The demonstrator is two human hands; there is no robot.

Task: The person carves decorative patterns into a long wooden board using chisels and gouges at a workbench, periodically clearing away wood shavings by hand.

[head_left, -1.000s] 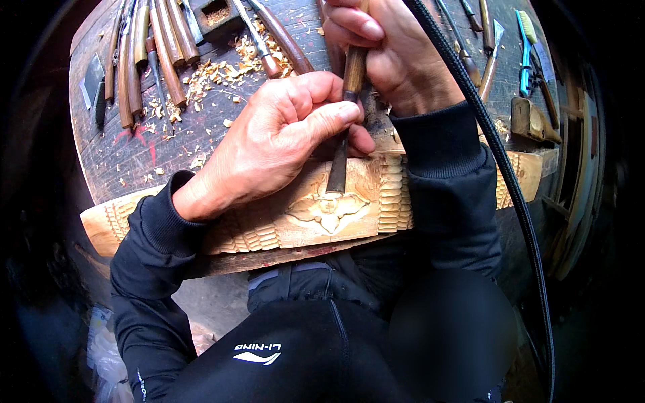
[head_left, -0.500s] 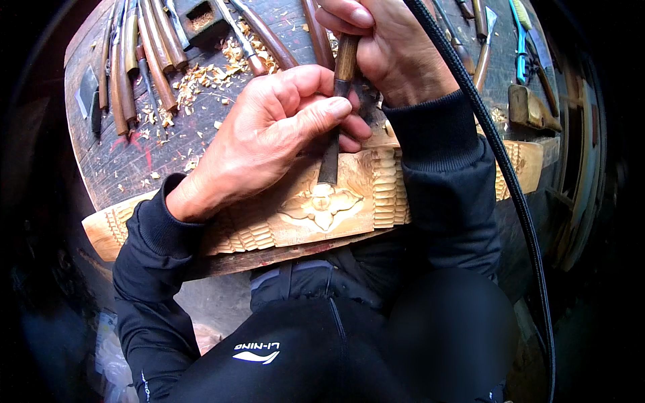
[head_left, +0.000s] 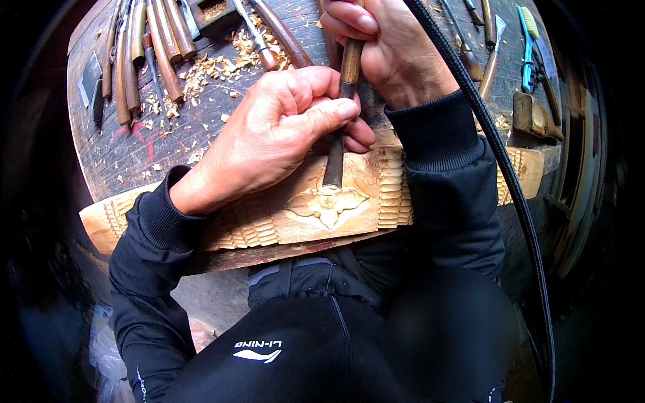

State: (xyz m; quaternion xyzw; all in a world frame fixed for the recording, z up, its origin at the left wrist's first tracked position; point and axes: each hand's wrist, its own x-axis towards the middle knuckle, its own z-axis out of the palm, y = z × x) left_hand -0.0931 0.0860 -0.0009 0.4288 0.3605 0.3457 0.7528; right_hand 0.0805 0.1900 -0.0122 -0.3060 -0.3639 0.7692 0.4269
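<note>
Both my hands are closed on one wood carving chisel (head_left: pixel 350 64) with a brown wooden handle and a dark metal blade. My right hand (head_left: pixel 393 54) wraps the upper handle. Lower down, my left hand (head_left: pixel 282 124) pinches the shank between thumb and fingers. The blade's tip meets the upper petal of a carved flower (head_left: pixel 327 202) in relief. This flower sits in the middle of a long pale wooden board (head_left: pixel 295 228), with rows of scalloped cuts on either side. My right sleeve covers part of the board.
Several wooden-handled chisels (head_left: pixel 127 74) lie at the far left, beside wood shavings (head_left: pixel 215 70) and a dark box (head_left: pixel 213 12). At the right are a blue brush (head_left: pixel 527 57) and a wooden mallet-like block (head_left: pixel 532 115). A black cable (head_left: pixel 504 151) hangs across the right side.
The chisel tip has shifted slightly onto the flower's upper petal, both hands moving with it. The whole view has shifted a little, with the bench tools appearing lower.
</note>
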